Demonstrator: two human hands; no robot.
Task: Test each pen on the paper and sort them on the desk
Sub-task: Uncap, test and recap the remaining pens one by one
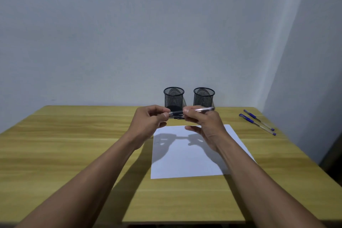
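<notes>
Slim clear-barrelled pen; 2 round mesh cups

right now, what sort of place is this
Probably a simple desk workspace in a room corner, at home or in an office. A wooden desk stands against bare walls, two black mesh pen cups stand at its back edge, and a white paper sheet and blue pens lie on it.

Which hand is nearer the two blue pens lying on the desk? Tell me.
Right. The right hand, holding a pen, is left of the blue pens; the left hand, pinching that pen's other end, is farther left.
</notes>
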